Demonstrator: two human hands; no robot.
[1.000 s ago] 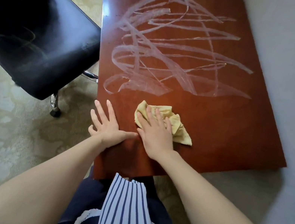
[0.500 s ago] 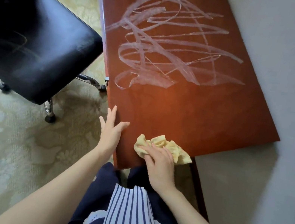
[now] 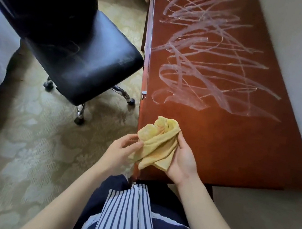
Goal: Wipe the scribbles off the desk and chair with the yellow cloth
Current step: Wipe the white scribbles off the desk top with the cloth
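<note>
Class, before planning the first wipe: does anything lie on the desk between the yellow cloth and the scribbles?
Nothing visible does. The left hand and right hand hold the cloth over the desk corner; only bare wood lies between it and the nearest scribbles.

Both hands hold the crumpled yellow cloth (image 3: 158, 144) above the near corner of the wooden bench (image 3: 242, 142): the left hand (image 3: 119, 152) pinches its edge, the right hand (image 3: 183, 163) cradles it. Pale scribbles (image 3: 205, 63) cover the bench top. The black office chair (image 3: 79, 55) stands beside it on patterned carpet (image 3: 20, 141).
</note>
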